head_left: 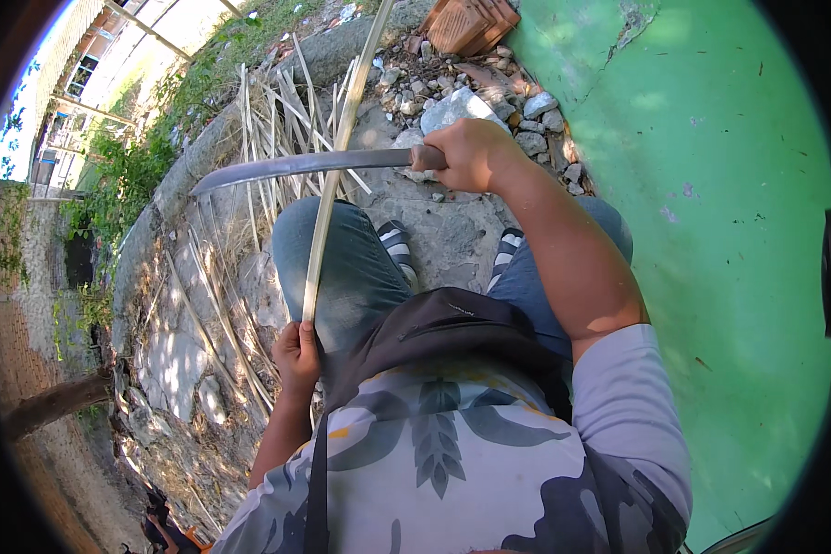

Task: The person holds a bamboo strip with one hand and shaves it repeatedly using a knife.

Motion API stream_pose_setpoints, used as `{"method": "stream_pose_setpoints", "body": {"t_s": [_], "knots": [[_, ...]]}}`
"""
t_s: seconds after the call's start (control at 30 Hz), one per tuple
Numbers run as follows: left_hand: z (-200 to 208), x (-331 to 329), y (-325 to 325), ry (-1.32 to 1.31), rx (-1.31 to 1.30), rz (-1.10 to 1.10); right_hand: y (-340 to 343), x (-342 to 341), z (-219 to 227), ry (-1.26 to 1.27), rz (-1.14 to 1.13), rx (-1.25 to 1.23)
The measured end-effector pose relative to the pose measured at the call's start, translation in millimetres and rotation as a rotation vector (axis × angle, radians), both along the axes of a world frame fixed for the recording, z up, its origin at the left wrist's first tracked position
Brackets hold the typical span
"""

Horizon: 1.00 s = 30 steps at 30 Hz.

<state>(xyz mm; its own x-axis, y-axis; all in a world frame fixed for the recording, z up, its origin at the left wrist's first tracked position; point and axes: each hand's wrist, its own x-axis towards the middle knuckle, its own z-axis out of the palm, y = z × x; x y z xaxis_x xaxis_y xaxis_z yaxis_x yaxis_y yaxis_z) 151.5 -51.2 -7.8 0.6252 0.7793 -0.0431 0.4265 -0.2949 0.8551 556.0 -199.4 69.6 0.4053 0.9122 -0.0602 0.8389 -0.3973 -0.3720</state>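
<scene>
My right hand (471, 155) is closed round the wooden handle of a machete (305, 164). Its long, slightly curved blade points left and crosses a pale, narrow bamboo strip (328, 198). Whether the edge touches the strip or only passes over it, I cannot tell. My left hand (297, 358) grips the strip's near end beside my left knee, thumb on top. From there the strip runs up past the blade and out at the top edge of the view.
Several pale strips (291, 115) lie in a loose pile beyond my left knee, and more strips (217, 305) lie at left. Broken stones (457, 109) and orange bricks (471, 26) are ahead. A green painted floor (711, 277) spreads at right; a tree trunk (60, 404) stands at left.
</scene>
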Motion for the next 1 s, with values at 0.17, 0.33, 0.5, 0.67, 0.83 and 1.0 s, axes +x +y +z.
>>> {"method": "stream_pose_setpoints", "body": {"t_s": [0.17,0.33,0.5,0.67,0.83,1.0], "knots": [[6.3,8.6,-3.9,0.024,0.031,-0.019,-1.8,16.5,-30.4,0.05,-0.134,0.133],[4.5,3.7,-2.0,0.018,0.04,-0.006,12.4,-19.6,-24.2,-0.079,0.091,0.102],[7.6,8.4,-3.2,0.031,0.063,0.0,2.3,21.1,-46.8,0.154,-0.174,0.177],[2.0,4.6,-1.5,0.05,0.003,0.004,1.6,15.6,-38.9,0.279,-0.164,0.223],[7.3,5.9,-1.2,0.029,0.084,-0.019,7.9,-21.4,-17.7,0.099,0.039,0.144],[-0.4,0.8,0.3,0.06,0.125,-0.017,10.8,11.0,-48.0,0.022,-0.069,0.22]]}}
